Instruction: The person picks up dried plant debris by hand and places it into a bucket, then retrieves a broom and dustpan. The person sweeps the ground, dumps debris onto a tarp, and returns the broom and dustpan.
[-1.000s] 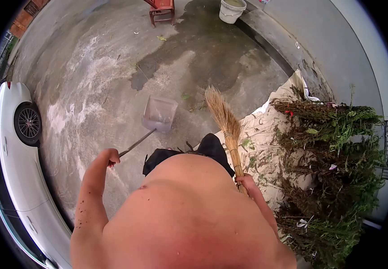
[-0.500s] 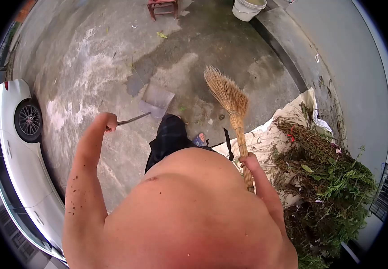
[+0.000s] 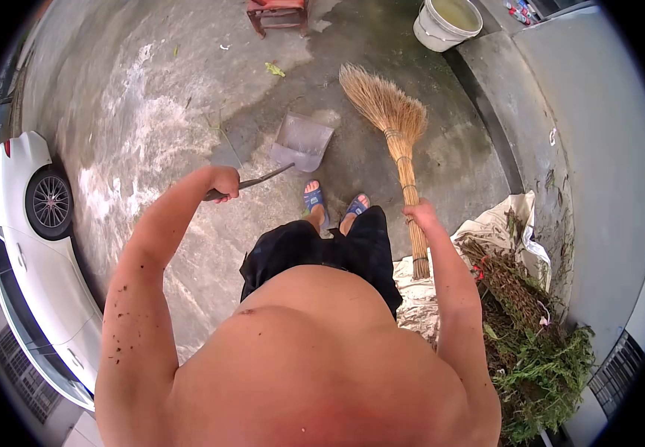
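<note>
My left hand (image 3: 224, 184) is closed round the dark handle of a translucent dustpan (image 3: 304, 140), whose pan lies on or just above the concrete ahead of my feet. In my right hand (image 3: 421, 214) is the stalk of a straw broom (image 3: 390, 110), its bristles fanned out and pointing forward. Whether the bristles touch the ground I cannot tell. Blue sandals (image 3: 313, 197) are on my feet, between the two tools. A yellow-green leaf (image 3: 275, 69) lies on the concrete beyond the dustpan.
A white car (image 3: 39, 276) stands at the left. Cut plants (image 3: 538, 372) lie on a pale cloth (image 3: 418, 302) at the lower right, beside a grey wall (image 3: 598, 112). A red chair (image 3: 278, 9) and a white bucket (image 3: 447, 30) with murky liquid stand ahead.
I have moved forward, and the plants and cloth have slid down and back in view. Both hands have stretched further forward with the broom and dustpan. Both feet now show.
</note>
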### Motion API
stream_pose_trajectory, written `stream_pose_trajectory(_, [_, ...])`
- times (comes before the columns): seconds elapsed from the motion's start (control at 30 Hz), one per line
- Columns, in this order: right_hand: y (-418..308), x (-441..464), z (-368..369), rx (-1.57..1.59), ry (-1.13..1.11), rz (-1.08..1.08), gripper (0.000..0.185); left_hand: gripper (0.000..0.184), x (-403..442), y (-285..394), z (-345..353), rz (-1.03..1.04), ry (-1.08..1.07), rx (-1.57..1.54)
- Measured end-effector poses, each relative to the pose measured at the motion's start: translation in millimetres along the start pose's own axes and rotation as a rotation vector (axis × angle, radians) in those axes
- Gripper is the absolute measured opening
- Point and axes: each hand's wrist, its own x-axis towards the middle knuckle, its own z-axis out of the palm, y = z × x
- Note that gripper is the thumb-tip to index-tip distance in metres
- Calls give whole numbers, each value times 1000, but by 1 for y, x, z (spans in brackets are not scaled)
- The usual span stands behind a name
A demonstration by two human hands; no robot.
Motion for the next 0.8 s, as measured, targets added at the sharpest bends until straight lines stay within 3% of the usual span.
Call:
stream_pose_trajectory(0.2, [-79, 103, -32, -67, -67, 17, 36, 7, 13, 70, -56, 6, -21, -32])
stream_pose_trajectory(0.27, [-96, 136, -41, -120, -61, -76, 36, 8, 10, 93, -69, -44, -10, -43])
stream_pose_trajectory(0.37, [-133, 161, -58, -185, -91, 3, 41, 9, -2, 126, -82, -99, 7, -70])
stream_pose_trajectory(0.8, [-157, 245, -95, -496, -118, 12, 50, 16, 16, 191, -164, -207, -92, 137])
